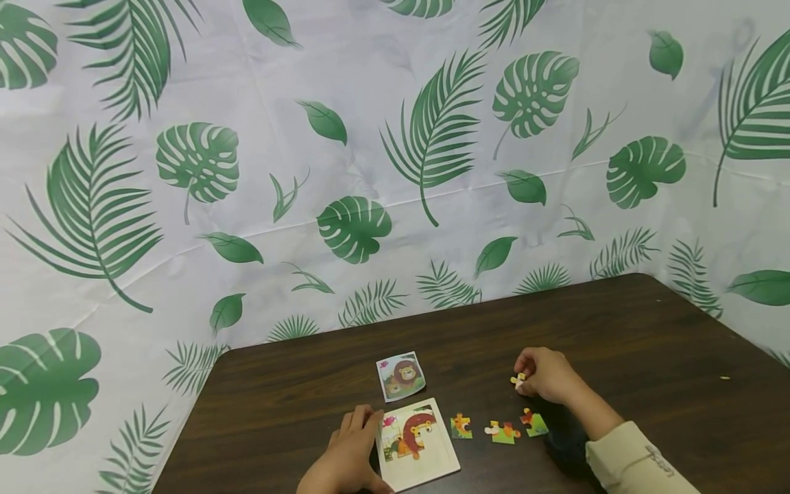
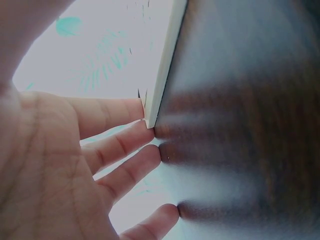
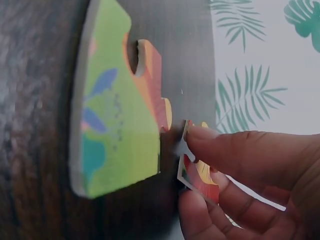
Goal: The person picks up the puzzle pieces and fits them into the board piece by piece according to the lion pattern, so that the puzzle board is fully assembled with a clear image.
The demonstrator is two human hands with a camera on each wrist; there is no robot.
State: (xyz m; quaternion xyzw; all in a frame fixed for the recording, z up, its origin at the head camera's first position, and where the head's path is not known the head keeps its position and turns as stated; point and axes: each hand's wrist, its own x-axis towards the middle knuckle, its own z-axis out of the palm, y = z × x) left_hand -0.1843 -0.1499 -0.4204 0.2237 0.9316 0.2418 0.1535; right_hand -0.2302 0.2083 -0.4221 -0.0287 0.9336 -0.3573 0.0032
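On the dark table lies a pale wooden jigsaw board (image 1: 426, 468), its recess partly filled with lion pieces. My left hand (image 1: 347, 449) rests along the board's left side with fingers extended; in the left wrist view, fingertips (image 2: 147, 157) touch the table and the board's edge. To the right, my right hand (image 1: 551, 376) pinches a small jigsaw piece (image 1: 518, 380) between thumb and fingers, just over the tabletop. Between board and right hand lie an orange piece (image 1: 460, 426), an orange-and-green piece (image 1: 504, 433) and a green-and-red piece (image 1: 535, 423).
A printed lion picture card (image 1: 401, 377) lies behind the board. The wooden table (image 1: 666, 370) reaches back to a white cloth (image 1: 370, 165) with green leaves. A dark object (image 1: 564, 439) sits under the right wrist. A small yellowish speck (image 1: 725, 377) is at far right.
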